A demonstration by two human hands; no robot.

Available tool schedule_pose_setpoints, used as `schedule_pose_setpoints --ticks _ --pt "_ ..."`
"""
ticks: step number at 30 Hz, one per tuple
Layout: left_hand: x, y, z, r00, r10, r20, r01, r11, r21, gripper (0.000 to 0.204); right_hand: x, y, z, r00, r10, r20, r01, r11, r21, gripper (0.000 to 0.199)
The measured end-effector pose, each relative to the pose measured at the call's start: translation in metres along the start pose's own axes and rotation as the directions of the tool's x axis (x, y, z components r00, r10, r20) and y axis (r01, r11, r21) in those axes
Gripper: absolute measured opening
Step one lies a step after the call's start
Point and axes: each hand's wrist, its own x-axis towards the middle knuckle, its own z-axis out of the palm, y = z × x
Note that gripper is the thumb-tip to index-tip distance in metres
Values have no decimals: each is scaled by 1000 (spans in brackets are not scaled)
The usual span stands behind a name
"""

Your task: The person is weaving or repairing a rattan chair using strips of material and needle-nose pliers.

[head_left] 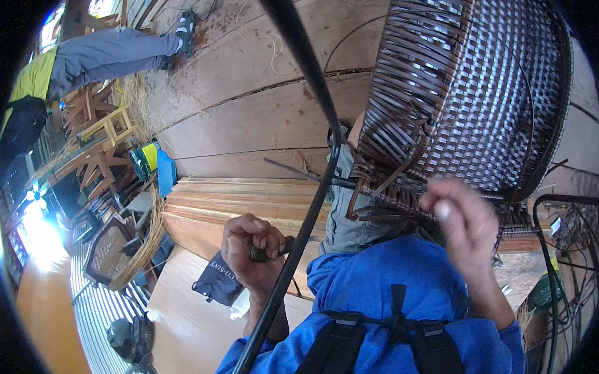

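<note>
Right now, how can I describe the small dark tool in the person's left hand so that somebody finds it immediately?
Start at the big dark brown woven wicker chair frame, then go down along the long black metal rod. The left hand is closed around a small dark tool beside that rod. It alone is gripped; the blurred right hand reaches the weave.

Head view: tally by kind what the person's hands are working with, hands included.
Hands: 2, left hand and right hand
Woven wicker pieces: 1, dark brown wicker chair shell
Black metal frame bars: 1, black bar beside the left hand
Small dark tools: 1, dark tool gripped in the left hand
Total: 5
</note>
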Motion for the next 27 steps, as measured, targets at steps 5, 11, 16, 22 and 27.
schedule_pose_setpoints --ticks 5,11,16,22,27 --pt "11 1 9 996 10 -86 34 866 498 13 92 -13 18 948 285 141 -307 936 175 35" --pt "44 -47 -10 990 17 -141 93 670 736 23 156 15 84 830 556 32 -487 696 528 32" --pt "57 -74 -4 960 -172 -219 272 745 609 35 126 10 64 976 167 -142 -39 770 637 24" --pt "52 -100 12 934 -342 -104 335 735 590 34 35 20 39 926 338 -169 -152 743 651 53" --pt "54 -129 23 977 -211 -36 148 542 827 30 2 45 25 962 267 -61 -180 782 597 54"
